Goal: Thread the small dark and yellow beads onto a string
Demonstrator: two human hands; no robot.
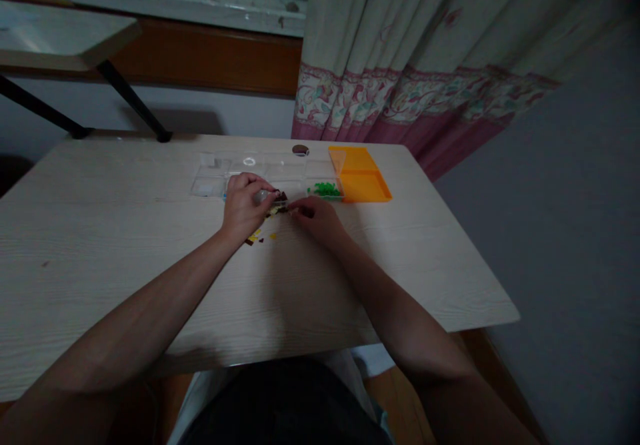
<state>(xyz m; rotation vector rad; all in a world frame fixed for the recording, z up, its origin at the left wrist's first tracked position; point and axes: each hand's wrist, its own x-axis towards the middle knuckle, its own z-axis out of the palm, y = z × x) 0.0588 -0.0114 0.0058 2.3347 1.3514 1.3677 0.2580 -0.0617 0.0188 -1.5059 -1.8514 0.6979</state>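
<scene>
My left hand (244, 204) is closed around a small clear plastic thing (261, 196), with dark brown pieces (281, 196) by its fingertips. What kind of plastic thing it is, I cannot make out. Thumb and fingers of my right hand (320, 217) come together beside those pieces; anything pinched there is too small to name. Between and below the hands lie small yellow pieces (255, 235) and brown bits on the table. Behind them is a clear compartment box (285, 168), with green pieces (325, 190) in its near right compartment. My left hand hides part of the box.
An open orange case (367, 182) lies right of the clear box on the pale wooden table (150, 252). A raised shelf (60, 35) on black legs stands at the back left. A curtain (380, 52) hangs behind the table's right side.
</scene>
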